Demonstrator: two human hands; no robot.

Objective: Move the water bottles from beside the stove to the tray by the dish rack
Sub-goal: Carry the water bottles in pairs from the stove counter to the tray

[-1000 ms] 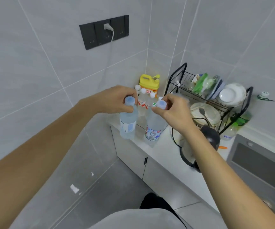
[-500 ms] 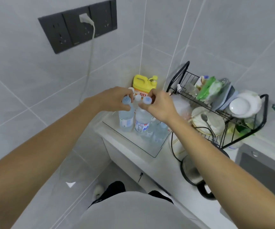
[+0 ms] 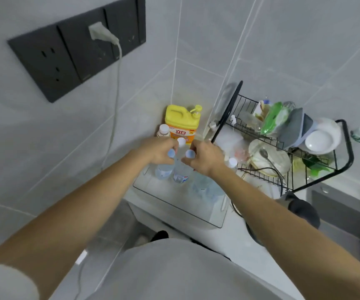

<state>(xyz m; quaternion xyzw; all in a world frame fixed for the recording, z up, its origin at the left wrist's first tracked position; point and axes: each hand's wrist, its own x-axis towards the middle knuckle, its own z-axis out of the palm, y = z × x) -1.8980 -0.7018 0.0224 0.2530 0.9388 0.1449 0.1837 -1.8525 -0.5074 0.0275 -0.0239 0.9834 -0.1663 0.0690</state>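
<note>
Clear thin plastic, water-filled: moderately heavy, squashy-walled, probably slick. Left hand [image 3: 158, 151] fingers pinching left bottle [image 3: 164, 169] at its blue cap; right hand [image 3: 205, 158] likewise on right bottle [image 3: 182, 175]. Both over glass tray [image 3: 174, 204] beside dish rack [image 3: 283, 148]. Stiff necks best for holding.

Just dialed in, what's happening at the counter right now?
A person is setting two water bottles onto the clear tray beside the dish rack. The left hand grips the left bottle by its blue-capped neck; the right hand grips the right bottle the same way. Both bottles stand upright at the tray's back, near the yellow detergent jug. Neither is released yet.
</note>
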